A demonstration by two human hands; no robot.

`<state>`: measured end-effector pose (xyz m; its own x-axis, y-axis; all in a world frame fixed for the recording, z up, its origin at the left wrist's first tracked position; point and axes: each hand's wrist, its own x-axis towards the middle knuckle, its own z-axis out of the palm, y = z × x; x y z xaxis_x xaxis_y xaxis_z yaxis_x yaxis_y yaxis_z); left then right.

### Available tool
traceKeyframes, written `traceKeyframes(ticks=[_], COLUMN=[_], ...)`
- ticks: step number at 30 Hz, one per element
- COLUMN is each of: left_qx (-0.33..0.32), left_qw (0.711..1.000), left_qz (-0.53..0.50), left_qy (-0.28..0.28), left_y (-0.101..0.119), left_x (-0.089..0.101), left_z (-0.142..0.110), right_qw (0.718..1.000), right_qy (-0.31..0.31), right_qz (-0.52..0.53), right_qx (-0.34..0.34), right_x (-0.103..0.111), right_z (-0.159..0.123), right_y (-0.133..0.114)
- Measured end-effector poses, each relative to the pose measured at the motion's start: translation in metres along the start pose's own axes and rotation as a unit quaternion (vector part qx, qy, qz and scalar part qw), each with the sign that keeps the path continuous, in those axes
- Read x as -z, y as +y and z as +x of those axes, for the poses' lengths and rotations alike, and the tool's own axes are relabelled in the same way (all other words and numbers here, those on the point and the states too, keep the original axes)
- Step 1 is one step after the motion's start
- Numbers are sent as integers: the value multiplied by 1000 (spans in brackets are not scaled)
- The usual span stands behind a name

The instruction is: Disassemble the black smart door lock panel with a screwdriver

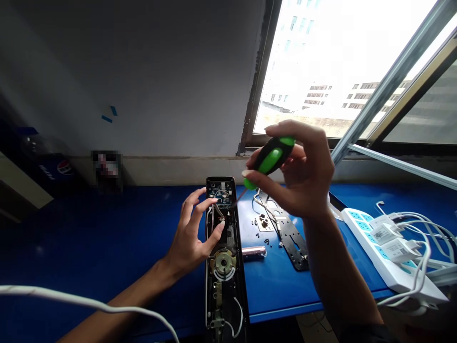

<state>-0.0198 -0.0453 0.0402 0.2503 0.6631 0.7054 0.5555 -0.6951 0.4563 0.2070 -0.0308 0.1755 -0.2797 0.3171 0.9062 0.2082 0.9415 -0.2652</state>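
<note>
A long black door-lock body [224,267] lies open on the blue table [107,238], its circuit board, wires and brass hub showing. My left hand [194,228] rests on its left side, fingers spread, with fingertips touching the wires by the circuit board. My right hand [298,166] is raised above the table and closed round the green and black handle of a screwdriver [270,159]. The thin shaft slants down left toward the lock's circuit board.
A black metal plate [285,228] with a small square part and loose screws lies right of the lock. A short metal cylinder [254,252] sits beside the lock. A white power strip [385,252] with chargers and cables is at right. A window is behind; a white cable crosses the lower left.
</note>
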Motion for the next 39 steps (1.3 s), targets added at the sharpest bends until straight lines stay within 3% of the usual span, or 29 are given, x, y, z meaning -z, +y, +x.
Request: traceKeyframes(ticks=[2, 4, 6, 8, 16, 33, 39], left_qx=[-81, -160, -214, -247, -262, -259, -242], left_qw=[996, 982, 966, 953, 937, 944, 949], left_qz=[44, 68, 99, 126, 137, 125, 127], left_qy=[-16, -73, -108, -119, -187, -159, -159], left_y=[10, 21, 30, 37, 37, 29, 27], left_x=[3, 3, 0, -6, -29, -33, -33], left_z=[10, 21, 30, 38, 42, 46, 46], right_qw=[994, 963, 923, 900, 886, 882, 895], right_qy=[-85, -194, -279, -320, -344, -350, -327], right_qz=[-47, -100, -116, -131, -150, -154, -148], right_qx=[-56, -157, -238, -265, -273, -274, -264], right_x=[23, 40, 48, 49, 36, 34, 35], right_z=[1, 0, -4, -8, -18, -23, -19], right_y=[3, 11, 24, 39, 77, 86, 79])
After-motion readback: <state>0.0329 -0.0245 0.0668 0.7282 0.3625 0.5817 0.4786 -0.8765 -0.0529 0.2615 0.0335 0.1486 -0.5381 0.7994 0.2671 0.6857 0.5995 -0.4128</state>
